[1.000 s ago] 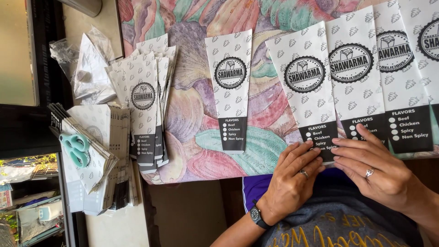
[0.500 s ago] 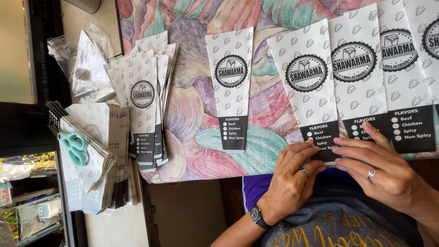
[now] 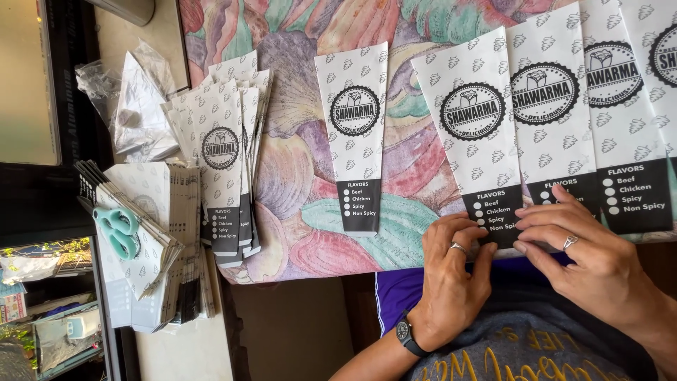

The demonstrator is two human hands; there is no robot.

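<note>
Several white paper food sleeves with a round black emblem and a black lower band lie side by side on a colourful patterned tablecloth. My left hand rests with its fingertips on the black lower end of one sleeve at the table's near edge. My right hand, with a ring, presses its fingertips on the lower end of the neighbouring sleeve. One sleeve lies alone in the middle. Both hands lie flat and grip nothing.
A fanned pile of the same sleeves lies at the left. Further left is a stack of sleeves with teal scissors on top, and clear plastic wrapping. A dark shelf holds small items.
The view has shifted slightly. My hands stay on the lower ends of the sleeves, with the fingers moved only a little.
</note>
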